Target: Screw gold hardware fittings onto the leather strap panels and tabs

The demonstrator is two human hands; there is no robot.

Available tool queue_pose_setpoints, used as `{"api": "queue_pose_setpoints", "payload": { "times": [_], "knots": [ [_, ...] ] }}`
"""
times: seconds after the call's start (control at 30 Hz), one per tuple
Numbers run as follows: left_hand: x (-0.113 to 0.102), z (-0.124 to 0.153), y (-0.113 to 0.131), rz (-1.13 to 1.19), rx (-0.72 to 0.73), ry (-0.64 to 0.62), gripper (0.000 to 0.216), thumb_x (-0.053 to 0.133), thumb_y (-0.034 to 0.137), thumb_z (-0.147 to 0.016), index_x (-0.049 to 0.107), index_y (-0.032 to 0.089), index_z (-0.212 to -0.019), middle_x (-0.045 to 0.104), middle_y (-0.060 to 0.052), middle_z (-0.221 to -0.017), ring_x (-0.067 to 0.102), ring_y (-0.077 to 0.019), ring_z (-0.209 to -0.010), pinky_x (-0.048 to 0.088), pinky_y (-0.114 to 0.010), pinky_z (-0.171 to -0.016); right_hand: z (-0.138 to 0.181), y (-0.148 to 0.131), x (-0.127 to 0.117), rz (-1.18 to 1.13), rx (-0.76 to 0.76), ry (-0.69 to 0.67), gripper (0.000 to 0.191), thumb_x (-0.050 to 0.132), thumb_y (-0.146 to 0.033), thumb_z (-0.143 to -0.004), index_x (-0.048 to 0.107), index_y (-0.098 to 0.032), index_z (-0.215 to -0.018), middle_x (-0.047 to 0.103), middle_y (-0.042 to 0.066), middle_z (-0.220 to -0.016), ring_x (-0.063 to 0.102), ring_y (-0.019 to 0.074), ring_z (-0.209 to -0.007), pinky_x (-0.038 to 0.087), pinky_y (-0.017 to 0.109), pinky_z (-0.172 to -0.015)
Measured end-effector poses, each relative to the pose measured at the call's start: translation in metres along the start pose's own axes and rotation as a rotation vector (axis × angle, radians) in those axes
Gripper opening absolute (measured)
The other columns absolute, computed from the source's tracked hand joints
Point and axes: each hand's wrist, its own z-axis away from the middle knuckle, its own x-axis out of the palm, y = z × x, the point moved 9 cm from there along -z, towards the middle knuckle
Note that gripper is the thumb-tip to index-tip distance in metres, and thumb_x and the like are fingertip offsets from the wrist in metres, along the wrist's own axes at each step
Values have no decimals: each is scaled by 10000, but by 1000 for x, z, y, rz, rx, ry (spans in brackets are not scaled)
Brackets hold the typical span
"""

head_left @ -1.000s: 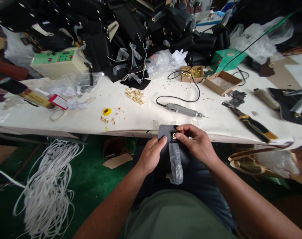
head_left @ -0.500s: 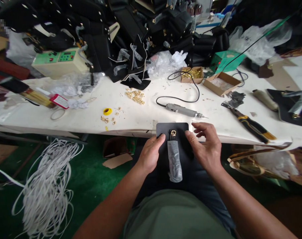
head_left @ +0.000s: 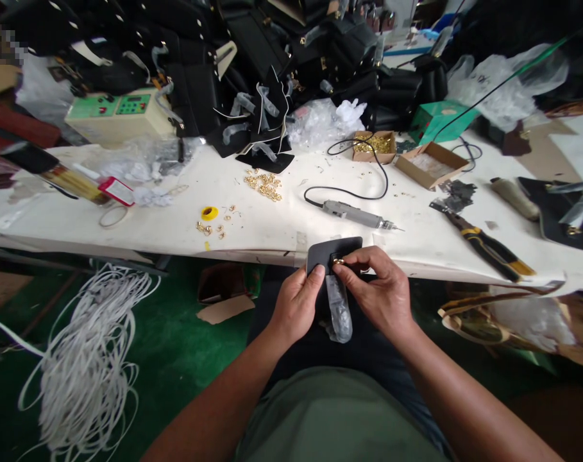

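Note:
Over my lap, just below the table's front edge, I hold a black leather flap point(head_left: 330, 250). My left hand point(head_left: 297, 305) grips its left side, thumb on top. My right hand point(head_left: 378, 294) pinches the small gold ring point(head_left: 338, 261) fixed near the flap's top. A strap wrapped in clear plastic point(head_left: 340, 309) hangs down from that ring between my hands. The lower part of the flap is hidden behind my fingers.
On the white table point(head_left: 253, 212) lie a corded grey power tool point(head_left: 353, 213), yellow-handled pliers point(head_left: 483, 244), loose gold fittings point(head_left: 263, 184), a yellow tape roll point(head_left: 208, 213) and cardboard boxes point(head_left: 430, 163). Black bags point(head_left: 253, 58) pile up behind. A white cord coil point(head_left: 86, 359) lies on the green floor.
My right hand came back from the flap's right edge and closed on the gold ring. The flap tilted and rose slightly toward the table edge.

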Motion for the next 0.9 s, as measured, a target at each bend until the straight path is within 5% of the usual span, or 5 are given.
{"api": "queue_pose_setpoints", "payload": {
  "times": [0.23, 0.5, 0.9],
  "knots": [
    [0, -1, 0, 47, -16, -43, 458, 556, 554, -1011, 767, 175, -1159, 779, -55, -1041, 677, -255, -991, 505, -311, -907, -8, 2, 7, -128, 13, -139, 75, 767, -267, -913, 739, -247, -847, 694, 19, -828, 635, 175, -755, 530, 331, -691],
    [0, -1, 1, 9, -27, -59, 443, 571, 560, -993, 766, 163, -999, 759, -42, -942, 655, -243, -932, 489, -305, -859, -3, -1, 8, -112, -94, -175, 93, 732, -268, -953, 804, -282, -1010, 762, 44, -913, 706, 210, -839, 585, 372, -735],
    [-1, -1, 5, -81, -5, -118, 434, 566, 545, -998, 736, 160, -894, 720, -17, -870, 612, -204, -840, 466, -285, -792, -14, -7, 12, -132, -173, -450, 132, 683, -297, -988, 808, -264, -1014, 752, 54, -894, 700, 199, -846, 589, 349, -762]
  ]
}}
